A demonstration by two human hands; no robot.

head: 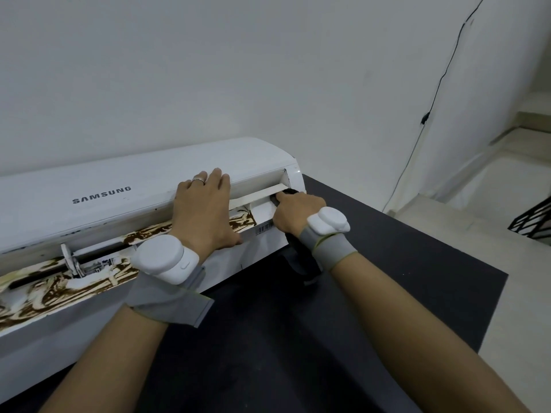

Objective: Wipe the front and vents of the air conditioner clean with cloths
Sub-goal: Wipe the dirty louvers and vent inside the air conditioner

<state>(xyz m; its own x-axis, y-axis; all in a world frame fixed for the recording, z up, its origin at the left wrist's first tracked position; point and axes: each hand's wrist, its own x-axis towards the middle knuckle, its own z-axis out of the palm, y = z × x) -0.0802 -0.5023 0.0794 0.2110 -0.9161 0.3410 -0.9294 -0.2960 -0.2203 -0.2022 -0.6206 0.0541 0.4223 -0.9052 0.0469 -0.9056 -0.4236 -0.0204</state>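
A white Samsung air conditioner (98, 201) lies on a dark mat, its vent slot facing me and stained brown along the lower louvre (59, 290). My left hand (205, 210) rests flat over the front panel's edge, fingers straight, thumb under the vent lip. My right hand (295, 213) grips a dark cloth (301, 254) and pushes it into the right end of the vent opening; the cloth's tail hangs down below my wrist. Both wrists carry white sensor pods on grey straps.
The dark mat (387, 278) covers the surface under the unit and ends at the right. A white wall stands behind, with a thin black cable (441, 79) running down it. Pale steps (507, 162) and a black metal grille (533, 219) lie at the right.
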